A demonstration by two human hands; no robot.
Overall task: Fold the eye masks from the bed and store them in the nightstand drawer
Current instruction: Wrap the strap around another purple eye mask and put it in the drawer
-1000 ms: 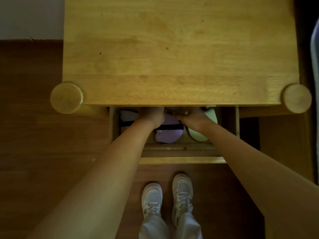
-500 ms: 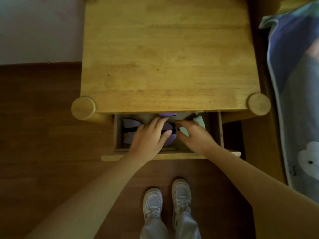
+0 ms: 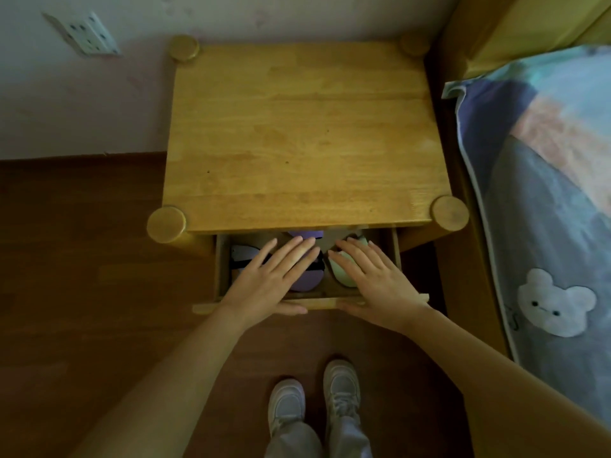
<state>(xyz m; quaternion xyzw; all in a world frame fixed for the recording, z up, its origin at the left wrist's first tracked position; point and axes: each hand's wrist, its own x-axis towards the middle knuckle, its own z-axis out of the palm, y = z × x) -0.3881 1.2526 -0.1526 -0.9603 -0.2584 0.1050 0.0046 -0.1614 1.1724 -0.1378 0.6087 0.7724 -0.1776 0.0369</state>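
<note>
Both hands, left hand (image 3: 277, 276) and right hand (image 3: 370, 279), have withdrawn to the drawer (image 3: 317, 304) front edge, fingers spread and empty, leaving the folded eye masks (image 3: 307, 279) stored.

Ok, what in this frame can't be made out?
- Back of the drawer, head view: hidden under the nightstand top.
- Purple mask and green mask: partly covered by the left hand and right hand; fold state unclear.
- Mask count: uncertain.
- Bed: cut by the right edge.
</note>
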